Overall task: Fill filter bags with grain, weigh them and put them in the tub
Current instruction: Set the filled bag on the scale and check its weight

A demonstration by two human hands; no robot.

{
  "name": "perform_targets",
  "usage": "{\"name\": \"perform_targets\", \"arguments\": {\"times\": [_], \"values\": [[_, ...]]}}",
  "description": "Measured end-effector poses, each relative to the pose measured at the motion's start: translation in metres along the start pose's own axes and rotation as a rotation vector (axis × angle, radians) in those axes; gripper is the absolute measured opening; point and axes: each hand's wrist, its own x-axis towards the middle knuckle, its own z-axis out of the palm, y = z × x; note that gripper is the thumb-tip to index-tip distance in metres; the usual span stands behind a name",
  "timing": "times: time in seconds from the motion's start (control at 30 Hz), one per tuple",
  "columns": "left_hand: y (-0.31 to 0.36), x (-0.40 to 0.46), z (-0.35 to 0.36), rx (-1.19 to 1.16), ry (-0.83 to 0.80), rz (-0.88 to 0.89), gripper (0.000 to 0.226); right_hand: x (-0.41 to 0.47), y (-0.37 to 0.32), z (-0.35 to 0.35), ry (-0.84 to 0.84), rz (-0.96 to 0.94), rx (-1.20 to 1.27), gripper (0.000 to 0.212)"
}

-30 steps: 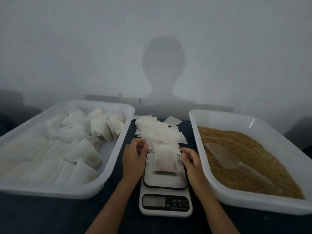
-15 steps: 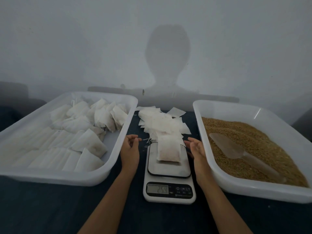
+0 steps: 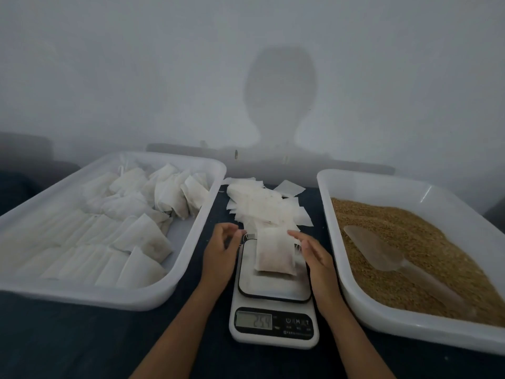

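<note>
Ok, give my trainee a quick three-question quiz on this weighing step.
1. True or false: the filled bag lies on the scale.
2. What rests in the grain tub: A) the scoop, B) a spoon, C) a lid?
3. Fill in: the finished bags sit in the tub on the person's ____ side.

Key: 1 true; 2 A; 3 left. Neither the left hand nor the right hand holds the bag.

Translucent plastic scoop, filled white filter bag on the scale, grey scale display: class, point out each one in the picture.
Translucent plastic scoop (image 3: 374, 248): head view, on its broad blade lying on the grain.
Filled white filter bag (image 3: 274, 253): head view, middle of its face.
Grey scale display (image 3: 254, 320): head view, centre of the screen.
</note>
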Motion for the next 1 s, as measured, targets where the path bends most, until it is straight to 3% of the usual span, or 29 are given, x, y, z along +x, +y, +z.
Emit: {"name": "perform_targets", "arguments": {"times": [0.2, 0.3, 0.5, 0.67, 0.87, 1.0], "values": [[0.012, -0.008, 0.015, 0.117, -0.241, 0.079, 0.032, 0.002, 0.005, 0.001, -0.062, 0.02, 0.009, 0.034], [0.017, -0.007, 0.015, 0.129, -0.267, 0.024, 0.053, 0.004, 0.003, -0.001, -0.041, 0.029, -0.015, 0.036], [0.028, -0.01, 0.012, 0.105, -0.232, 0.02, 0.065, -0.004, -0.022, -0.004, -0.09, -0.023, -0.012, 0.035], [0.051, -0.014, 0.008, 0.225, -0.172, 0.09, 0.061, -0.006, -0.046, 0.004, -0.182, -0.078, 0.032, 0.03], [0.093, -0.019, -0.025, 0.424, -0.104, 0.221, 0.024, 0.006, -0.077, 0.035, -0.168, -0.168, 0.058, 0.033], [0.121, -0.009, -0.064, 0.466, 0.031, 0.22, 0.015, 0.027, -0.11, 0.076, -0.236, -0.259, 0.046, 0.039]]}}
